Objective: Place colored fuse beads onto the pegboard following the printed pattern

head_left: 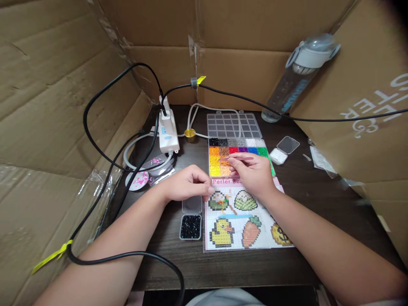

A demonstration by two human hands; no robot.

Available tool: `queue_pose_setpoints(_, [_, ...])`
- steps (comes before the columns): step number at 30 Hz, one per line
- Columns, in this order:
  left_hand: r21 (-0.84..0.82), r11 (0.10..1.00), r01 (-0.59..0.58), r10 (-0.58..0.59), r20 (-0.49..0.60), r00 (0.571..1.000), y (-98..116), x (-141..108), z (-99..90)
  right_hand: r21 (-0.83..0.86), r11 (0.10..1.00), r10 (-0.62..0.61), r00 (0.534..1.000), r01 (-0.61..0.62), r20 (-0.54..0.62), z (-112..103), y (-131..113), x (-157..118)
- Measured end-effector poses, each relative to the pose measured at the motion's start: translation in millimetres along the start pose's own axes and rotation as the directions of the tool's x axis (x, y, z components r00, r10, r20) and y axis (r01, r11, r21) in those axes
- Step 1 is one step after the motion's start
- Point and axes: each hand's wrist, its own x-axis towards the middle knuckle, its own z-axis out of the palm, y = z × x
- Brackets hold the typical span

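My right hand (253, 172) pinches a pair of reddish tweezers (244, 158), their tips over the orange and yellow compartments of the bead box (209, 158). Bright fuse beads sorted by colour fill the box, and its clear lid (234, 124) lies folded back. My left hand (191, 183) is closed, fingers curled, at the upper left edge of the pattern sheet (236, 231); whether it holds anything is hidden. Duck, carrot and two green-and-white bead designs lie on the sheet. Below my left hand stands a small clear case of black beads (190, 227), its lid raised.
A white power strip (168, 131) with black cables (140, 66) sits at the back left; one cable crosses my left forearm. A gold cup (190, 135), a small white-filled case (278, 156) and a water bottle (293, 85) stand around. Cardboard walls (239, 72) enclose the table.
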Motion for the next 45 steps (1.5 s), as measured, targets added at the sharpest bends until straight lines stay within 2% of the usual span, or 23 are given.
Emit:
queue_pose_setpoints(13, [0.009, 1.0, -0.001, 0.001, 0.008, 1.0, 1.2, -0.5, -0.4, -0.014, 1.0, -0.015, 1.0, 0.015, -0.025, 0.7, 0.1, 1.2])
queue_pose_setpoints(18, [0.014, 1.0, -0.001, 0.001, 0.005, 1.0, -0.1, -0.5, -0.8, 0.032, 0.999, 0.008, 1.0, -0.007, -0.028, 0.4, -4.4, 1.5])
queue_pose_setpoints(28, [-0.021, 0.999, -0.032, 0.032, -0.005, 0.999, -9.2, -1.2, -1.6, 0.157, 0.988, 0.01, 1.0, -0.005, -0.027, -23.8, 0.4, 9.4])
queue_pose_setpoints(35, [-0.012, 0.999, -0.034, 0.034, -0.01, 0.999, -8.0, -0.3, -1.1, -0.07, 0.997, -0.017, 0.997, 0.012, -0.069, -20.6, -4.8, 2.2])
queue_pose_setpoints(45, [0.024, 1.0, -0.012, 0.012, -0.011, 1.0, -0.6, -1.5, -0.6, -0.049, 0.995, -0.095, 0.989, 0.09, -0.115, -22.8, -7.6, 2.9])
